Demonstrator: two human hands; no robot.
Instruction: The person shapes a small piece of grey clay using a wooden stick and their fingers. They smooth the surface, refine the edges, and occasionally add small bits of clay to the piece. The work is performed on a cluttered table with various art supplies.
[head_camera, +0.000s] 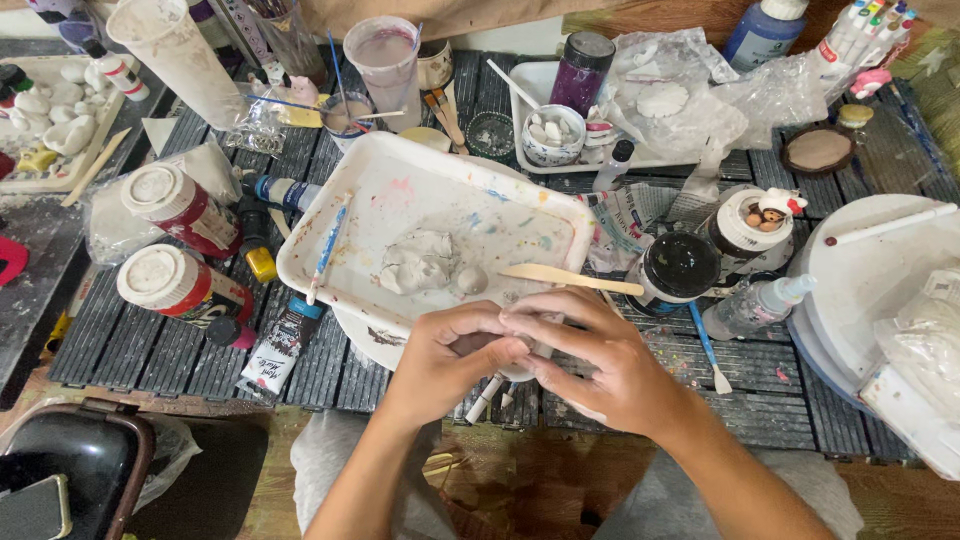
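My left hand (452, 352) and my right hand (590, 355) are pressed together at the near edge of a white square tray (400, 180), fingers curled around a small pale lump that is almost wholly hidden between them. On the tray lie a flattened grey-white clay lump (418, 262) and a small clay ball (471, 280). A wooden modelling stick (565, 277) rests across the tray's right corner, just above my right fingers. A blue-and-white paintbrush (328, 248) lies on the tray's left side.
Two red paint jars with white lids (175, 205) (178, 285) and a paint tube (280, 345) lie to the left. A black-lidded jar (678, 268), a small bottle (752, 305) and a round white board (870, 270) stand on the right. Cups, brushes and a second tray crowd the back.
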